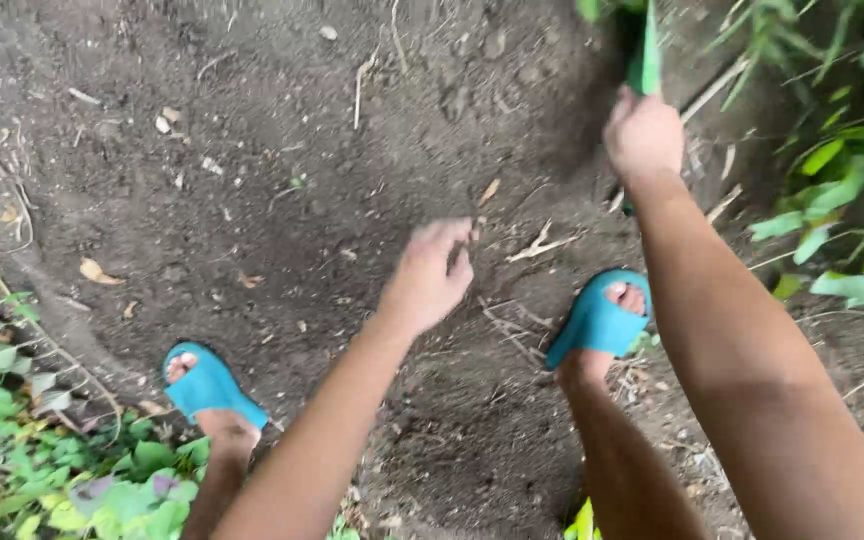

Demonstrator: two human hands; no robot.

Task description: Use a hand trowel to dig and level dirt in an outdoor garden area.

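Hands over crumbly dark soil (pixel 282 200): left hand (pixel 430 275) loosely spread, right hand (pixel 644 135) fisted round flat green leaves (pixel 646 55) (blurred).

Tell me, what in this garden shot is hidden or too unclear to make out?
- Green object in the right hand: head view, cut off by the top edge and motion-blurred; its kind is unclear.
- Left hand: blurred, fingers half curled; whether it holds anything is unclear.
- Heels of both feet in the blue slippers: hidden behind the legs.
- Small bits on the soil: too small to identify.
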